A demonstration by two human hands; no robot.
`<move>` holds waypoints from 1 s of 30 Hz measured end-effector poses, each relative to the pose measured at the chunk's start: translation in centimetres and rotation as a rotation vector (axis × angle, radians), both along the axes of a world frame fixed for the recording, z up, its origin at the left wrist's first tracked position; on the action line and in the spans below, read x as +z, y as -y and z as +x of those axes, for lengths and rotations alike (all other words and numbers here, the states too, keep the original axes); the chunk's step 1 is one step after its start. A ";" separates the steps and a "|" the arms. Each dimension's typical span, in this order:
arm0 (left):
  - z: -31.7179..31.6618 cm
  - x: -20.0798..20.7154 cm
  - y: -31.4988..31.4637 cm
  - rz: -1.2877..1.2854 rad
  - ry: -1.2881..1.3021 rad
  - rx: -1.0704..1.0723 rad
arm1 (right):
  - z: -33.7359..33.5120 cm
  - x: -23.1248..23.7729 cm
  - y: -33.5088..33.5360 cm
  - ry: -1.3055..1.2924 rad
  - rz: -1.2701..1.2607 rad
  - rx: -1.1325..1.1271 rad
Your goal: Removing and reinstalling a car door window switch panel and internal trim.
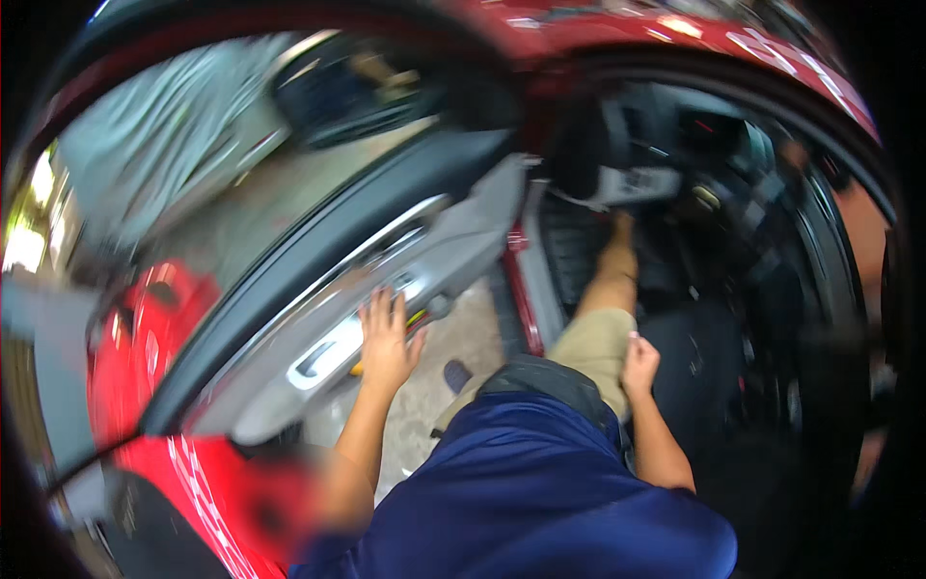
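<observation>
My left hand (386, 340) is spread at the inner panel of the open car door (318, 343), its fingertips at the grey trim near the light armrest. It looks to touch the panel and grips nothing. Beside my khaki shorts (593, 352), over the dark car seat (699, 362), my right hand (640, 365) is closed. What it holds, if anything, is hidden. One leg of mine (612, 275) reaches into the footwell, while my other foot, in a dark shoe (457, 375), is on the ground outside. The picture is smeared by motion.
The steering wheel (579, 154) is ahead in the dark cabin. A red sill (522, 289) runs along the door opening. Past the door are a side mirror (338, 92), a grey sheet-covered shape (174, 125) and a bright red object (154, 333).
</observation>
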State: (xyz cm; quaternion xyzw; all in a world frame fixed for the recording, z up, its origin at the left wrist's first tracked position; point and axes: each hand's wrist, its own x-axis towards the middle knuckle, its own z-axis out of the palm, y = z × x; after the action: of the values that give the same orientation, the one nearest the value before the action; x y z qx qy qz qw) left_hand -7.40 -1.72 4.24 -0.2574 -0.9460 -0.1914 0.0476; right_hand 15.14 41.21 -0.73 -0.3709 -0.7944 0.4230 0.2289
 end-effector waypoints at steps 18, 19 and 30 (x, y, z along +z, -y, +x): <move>-2.6 5.4 -14.3 0.102 0.326 -0.687 | 14.0 -2.4 -1.5 0.759 -0.068 -0.363; -2.9 5.5 -14.9 0.136 0.340 -0.685 | 13.8 -1.9 -1.4 0.764 -0.068 -0.351; -2.7 22.6 -37.2 0.489 0.012 -1.045 | 18.6 -6.6 -12.7 0.837 -0.512 0.099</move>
State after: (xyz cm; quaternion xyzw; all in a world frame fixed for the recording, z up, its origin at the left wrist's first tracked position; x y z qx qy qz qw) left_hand -10.11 35.46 26.83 -0.6710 -0.6216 -0.4043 -0.0006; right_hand 33.73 53.90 -7.36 -0.5151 -0.7056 0.4296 -0.2287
